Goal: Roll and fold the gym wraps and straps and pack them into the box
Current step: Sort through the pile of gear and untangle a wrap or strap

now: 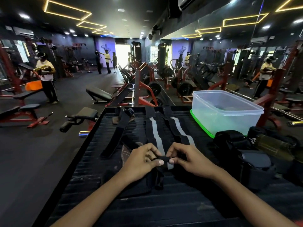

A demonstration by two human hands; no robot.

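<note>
Two bare forearms rise from the bottom edge of the frame and converge toward its lower centre. The left hand [142, 158] sits just left of centre, knuckles up, fingers curled inward, thumb stretched out to the right with the nail showing. The right hand [185, 158] mirrors it just right of centre, fingers bent and tucked, thumb pointing left. The two thumb tips nearly meet. Between them, each grip pinches the same narrow end of black fabric wrap [161, 158], thumb pressed against curled fingers. Both wrists are bent slightly inward.
</note>
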